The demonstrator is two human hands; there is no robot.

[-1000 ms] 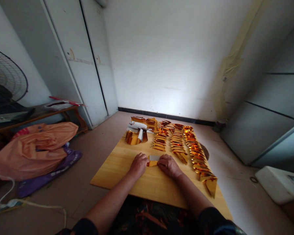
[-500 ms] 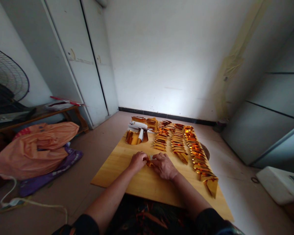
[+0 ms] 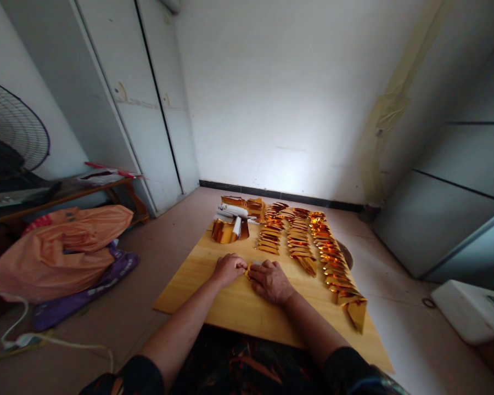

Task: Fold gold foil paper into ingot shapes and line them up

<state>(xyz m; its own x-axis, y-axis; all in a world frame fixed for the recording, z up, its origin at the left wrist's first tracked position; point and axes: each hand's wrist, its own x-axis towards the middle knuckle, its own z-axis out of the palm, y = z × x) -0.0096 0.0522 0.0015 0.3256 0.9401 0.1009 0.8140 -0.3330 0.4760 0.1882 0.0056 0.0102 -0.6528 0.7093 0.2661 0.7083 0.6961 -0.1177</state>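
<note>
Left hand (image 3: 229, 269) and right hand (image 3: 270, 282) pressed together on the tabletop (image 3: 197, 280), both grips pinched shut on a small gold foil piece (image 3: 249, 269) between the fingertips, rows of folded gold foil pieces (image 3: 302, 244) lined up beyond, orange bag (image 3: 61, 247) bulging on the floor, contents hidden

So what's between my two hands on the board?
In the head view, a small gold foil piece sits pinched between the left hand and right hand.

No text, label, brand, number or sign can be read anywhere here, on any surface near or far from the fingers.
</note>
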